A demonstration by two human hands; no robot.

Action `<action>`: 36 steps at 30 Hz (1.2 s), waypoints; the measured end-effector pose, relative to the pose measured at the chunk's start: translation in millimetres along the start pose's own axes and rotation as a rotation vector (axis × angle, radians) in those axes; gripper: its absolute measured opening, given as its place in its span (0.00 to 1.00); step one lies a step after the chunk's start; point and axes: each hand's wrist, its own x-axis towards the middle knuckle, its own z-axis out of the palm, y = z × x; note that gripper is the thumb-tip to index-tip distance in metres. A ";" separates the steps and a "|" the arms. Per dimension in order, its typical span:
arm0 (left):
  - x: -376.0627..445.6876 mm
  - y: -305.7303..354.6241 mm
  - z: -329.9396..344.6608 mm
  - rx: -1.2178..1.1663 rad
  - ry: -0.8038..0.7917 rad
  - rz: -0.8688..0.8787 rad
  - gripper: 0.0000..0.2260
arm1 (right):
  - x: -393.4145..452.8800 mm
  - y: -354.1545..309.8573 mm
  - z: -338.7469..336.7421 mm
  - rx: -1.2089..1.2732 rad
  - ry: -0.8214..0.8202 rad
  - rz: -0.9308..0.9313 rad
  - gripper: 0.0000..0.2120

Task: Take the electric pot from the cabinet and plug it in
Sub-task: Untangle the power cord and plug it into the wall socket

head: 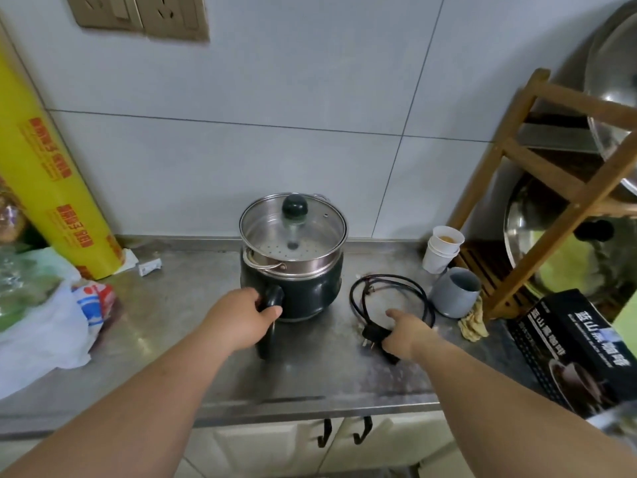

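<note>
Already the dark green electric pot with its steel steamer insert and glass lid [293,260] is out of the cabinet and is seen standing upright on the stainless steel counter [310,367] at the centre of the frame, close to the tiled wall. Its dark curved handle [272,305], which points toward the lower edge of the frame, is gripped by the left hand [241,319], the fingers being wrapped round it with the thumb laid over the top. Just right of the pot, the coiled black power cord [389,298] lies on the counter, and its black plug end [374,334] is clasped in the right hand [406,334]; the index finger is stretched out over the coil while the other fingers are curled on the plug. The first part of the task is therefore judged complete. The plugging in is not yet done: the beige wall sockets [172,15] at the upper left of the frame stand unoccupied, and no cord is seen joined to the pot, though its far side is hidden.
</note>
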 end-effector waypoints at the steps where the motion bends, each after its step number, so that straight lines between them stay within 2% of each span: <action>1: -0.2 6.2 3.4 -0.005 0.006 -0.007 0.15 | 2.6 3.1 2.7 -0.058 -0.014 -0.014 0.35; 6: 3.7 36.7 22.1 -0.009 0.041 -0.076 0.18 | 16.1 19.3 9.7 -0.360 0.095 -0.150 0.25; 8: 5.6 39.1 25.7 -0.006 0.051 -0.105 0.17 | 20.1 21.7 7.7 -0.391 0.098 -0.160 0.21; 12: 5.9 41.1 26.0 -0.010 0.082 -0.159 0.16 | 24.5 20.1 5.9 -0.392 0.050 -0.104 0.06; 15: -1.8 47.5 28.5 -0.023 0.332 -0.136 0.16 | 27.1 19.5 1.1 -0.327 -0.014 -0.110 0.08; 17: -10.2 58.5 30.7 -0.060 0.473 -0.035 0.16 | 26.2 16.9 -7.4 -0.207 -0.072 -0.154 0.11; 18: -13.5 66.0 32.2 -0.069 0.491 0.029 0.16 | 25.0 15.3 -12.4 -0.164 -0.089 -0.182 0.12; 20: -16.5 83.1 38.3 -0.086 0.414 0.120 0.13 | 19.0 11.5 -24.2 -0.095 -0.097 -0.215 0.13; 22: -16.2 98.6 44.8 -0.138 0.184 0.134 0.06 | 9.9 7.6 -36.7 0.106 -0.083 -0.228 0.11; 23: -16.3 105.5 47.4 -0.189 0.044 0.114 0.06 | 5.5 5.2 -43.0 0.268 -0.082 -0.237 0.09; 25: -16.6 119.3 49.1 -0.427 -0.199 0.043 0.20 | -4.5 -0.6 -56.4 0.597 -0.083 -0.278 0.05; 27: -19.7 139.9 43.1 -0.754 -0.355 0.020 0.22 | -15.1 -6.6 -71.8 0.823 -0.088 -0.329 0.04; 29: -20.4 160.0 32.6 -0.916 -0.420 0.069 0.16 | -27.9 -13.4 -87.8 0.948 -0.113 -0.376 0.05; 32: -21.5 185.8 14.2 -1.047 -0.395 0.117 0.06 | -44.8 -22.4 -107.9 1.082 -0.175 -0.439 0.09; 36: -24.3 212.5 -10.5 -1.305 -0.468 0.128 0.04 | -67.3 -30.8 -131.3 1.113 -0.098 -0.506 0.09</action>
